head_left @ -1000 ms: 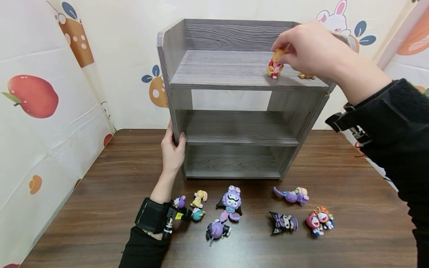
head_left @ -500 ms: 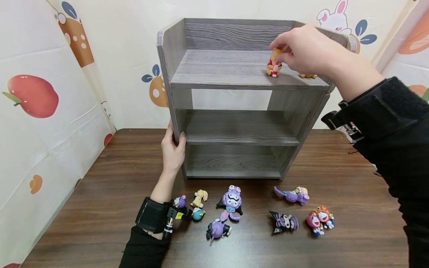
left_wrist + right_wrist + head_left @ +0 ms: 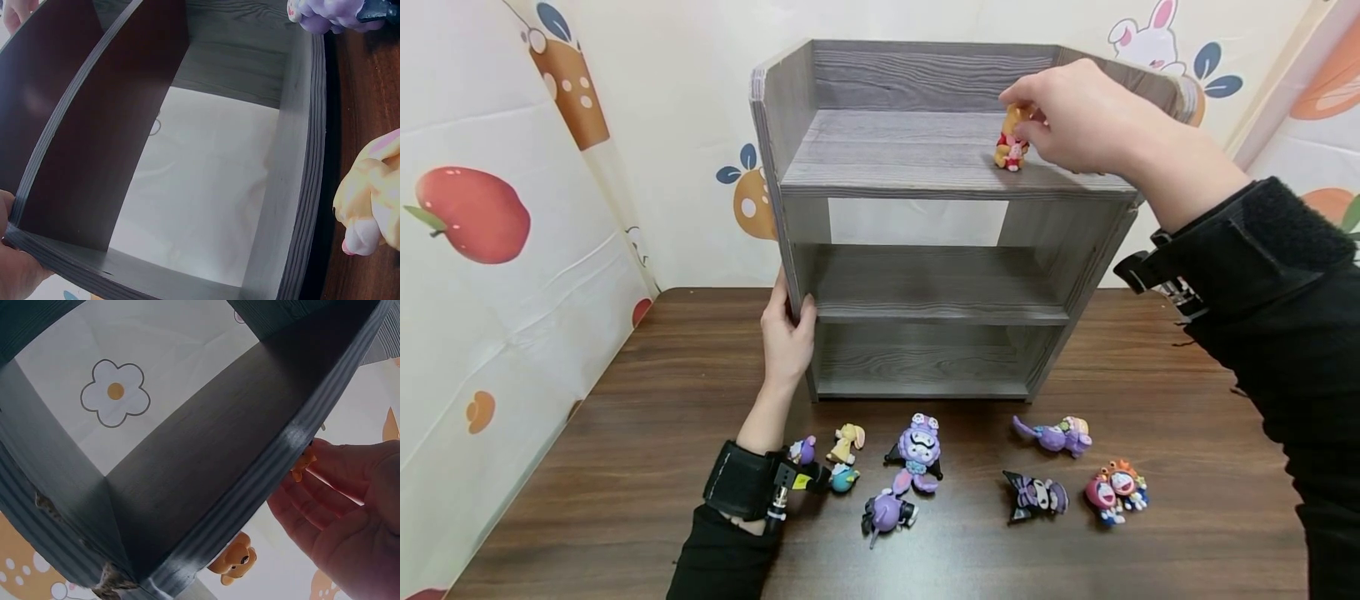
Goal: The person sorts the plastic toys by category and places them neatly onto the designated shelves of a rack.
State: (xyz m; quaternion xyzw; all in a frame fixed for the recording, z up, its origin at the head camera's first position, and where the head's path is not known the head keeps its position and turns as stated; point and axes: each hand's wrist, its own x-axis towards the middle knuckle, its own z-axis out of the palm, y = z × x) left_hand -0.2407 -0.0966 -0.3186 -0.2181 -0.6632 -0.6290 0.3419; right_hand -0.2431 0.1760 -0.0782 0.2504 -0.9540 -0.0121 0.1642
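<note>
A grey wooden shelf unit (image 3: 940, 322) stands on the table. My left hand (image 3: 786, 342) grips the edge of its left side panel, thumb in front and fingers behind. At the top board, my right hand (image 3: 1086, 121) pinches a Winnie-the-Pooh figurine (image 3: 1009, 148) by its upper part. This figurine is upright, its base at or just above the board; contact is hard to tell. In the right wrist view, the board's edge hides most of it. A second bear figurine (image 3: 236, 557) sits nearer the right end of the top board, almost wholly behind my right hand in the head view.
On the brown table (image 3: 962, 550), before the unit, lie several toy figures: a yellow one (image 3: 846, 443), a large purple one (image 3: 919, 450), a purple-and-black one (image 3: 887, 512), a long purple one (image 3: 1056, 436), a black-winged one (image 3: 1036, 497) and a red-and-orange pair (image 3: 1116, 493).
My right hand has shifted slightly left with the Pooh figurine, and now covers more of the second bear. The left hand has stayed on the side panel.
</note>
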